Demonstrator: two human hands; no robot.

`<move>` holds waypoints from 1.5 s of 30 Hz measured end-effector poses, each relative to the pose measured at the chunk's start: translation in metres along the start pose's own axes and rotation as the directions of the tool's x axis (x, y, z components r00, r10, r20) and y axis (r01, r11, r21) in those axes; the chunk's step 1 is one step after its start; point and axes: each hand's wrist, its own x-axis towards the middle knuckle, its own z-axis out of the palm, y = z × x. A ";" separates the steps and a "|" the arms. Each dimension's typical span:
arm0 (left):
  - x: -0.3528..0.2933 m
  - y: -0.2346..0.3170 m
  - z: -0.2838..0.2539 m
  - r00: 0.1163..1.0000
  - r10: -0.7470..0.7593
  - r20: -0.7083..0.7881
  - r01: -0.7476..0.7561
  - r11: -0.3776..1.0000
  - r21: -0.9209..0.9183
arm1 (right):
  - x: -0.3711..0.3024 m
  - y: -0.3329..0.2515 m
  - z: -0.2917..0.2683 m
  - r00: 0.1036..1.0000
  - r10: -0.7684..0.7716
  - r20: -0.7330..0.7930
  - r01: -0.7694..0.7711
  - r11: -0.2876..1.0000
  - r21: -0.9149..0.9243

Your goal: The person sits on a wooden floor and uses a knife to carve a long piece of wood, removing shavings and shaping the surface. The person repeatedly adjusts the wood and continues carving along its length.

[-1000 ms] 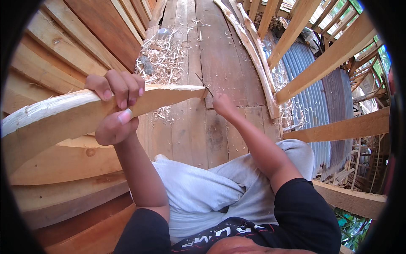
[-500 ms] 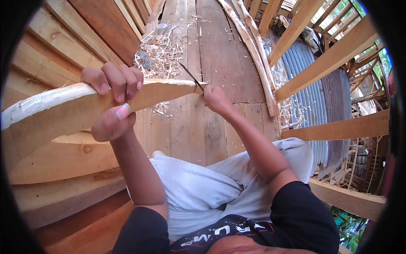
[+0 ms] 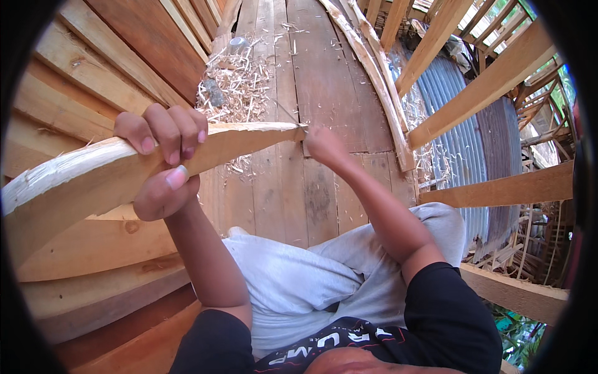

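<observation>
A long wooden plank (image 3: 81, 177) with a pale, rough-cut upper edge reaches in from the left and tapers to a narrow end near the middle. My left hand (image 3: 163, 159) is closed around it, fingers over the top edge and thumb against the near face. At the tapered end, my right hand (image 3: 325, 147) is closed on the handle of a thin-bladed knife (image 3: 285, 111). The handle is hidden in my fist. The blade slants up and left, away from me, and crosses the plank's tip; whether it touches the wood I cannot tell.
Wood shavings (image 3: 240, 93) lie heaped on the plank floor (image 3: 324, 75) beyond the workpiece, with a small greyish cup-like object (image 3: 237, 43) among them. Boards (image 3: 93, 243) stack along the left. At right are upright posts (image 3: 479, 84), long poles (image 3: 374, 81) and corrugated metal sheets (image 3: 455, 124).
My right hand and the knife have shifted slightly right and down, and the blade looks fainter and blurred. My left hand still grips the plank, a little lower in view.
</observation>
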 end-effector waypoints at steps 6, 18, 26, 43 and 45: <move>-0.001 0.002 0.001 0.998 0.003 -0.055 -0.001 0.999 0.042 | -0.011 -0.055 -0.013 0.972 0.191 0.136 -0.222 0.938 0.267; -0.004 0.004 -0.007 1.000 -0.009 0.003 0.009 1.000 0.017 | -0.025 -0.104 -0.036 0.981 0.052 0.189 -0.051 0.999 -0.006; 0.007 -0.004 0.000 1.000 0.024 0.017 -0.023 0.999 -0.024 | 0.014 0.064 0.025 0.986 0.159 0.041 -0.159 0.987 0.012; 0.003 0.002 0.000 0.999 0.033 -0.037 -0.030 0.996 0.087 | 0.007 0.008 -0.002 0.962 0.219 0.165 -0.236 0.967 0.097; 0.000 -0.009 0.018 0.925 0.246 -0.290 -0.171 0.950 0.259 | 0.009 0.010 -0.003 0.955 0.232 0.186 -0.260 0.955 0.144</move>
